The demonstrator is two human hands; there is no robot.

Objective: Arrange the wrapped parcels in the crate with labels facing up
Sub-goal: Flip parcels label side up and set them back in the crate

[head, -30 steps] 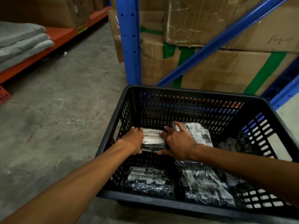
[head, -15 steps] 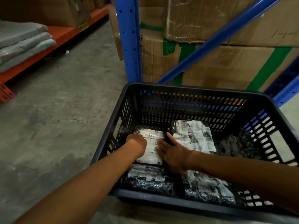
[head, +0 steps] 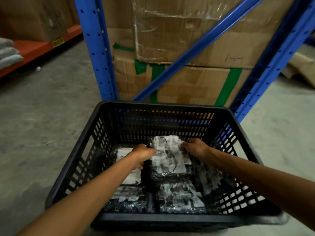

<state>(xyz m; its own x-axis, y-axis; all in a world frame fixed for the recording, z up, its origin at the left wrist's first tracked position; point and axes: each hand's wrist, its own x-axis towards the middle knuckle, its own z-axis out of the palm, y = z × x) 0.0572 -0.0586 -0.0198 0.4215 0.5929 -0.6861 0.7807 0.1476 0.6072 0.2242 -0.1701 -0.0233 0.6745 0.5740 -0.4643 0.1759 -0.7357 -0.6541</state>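
Both hands, the left hand (head: 144, 153) at 9 o'clock and the right hand (head: 196, 148) at 3 o'clock, grip one wrapped parcel (head: 168, 159) inside the black crate (head: 158, 218).

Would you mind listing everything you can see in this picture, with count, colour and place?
crate: one, black, on the floor in front of the rack
parcels: at least five, black wrap with white labels, inside the crate
rack: one, blue, behind the crate
boxes: two stacked, brown with green tape, in the rack
shelf: one, orange, far left
pads: stack, grey, on the shelf
floor: grey concrete
left hand: on the centre parcel's left edge
right hand: on its right edge
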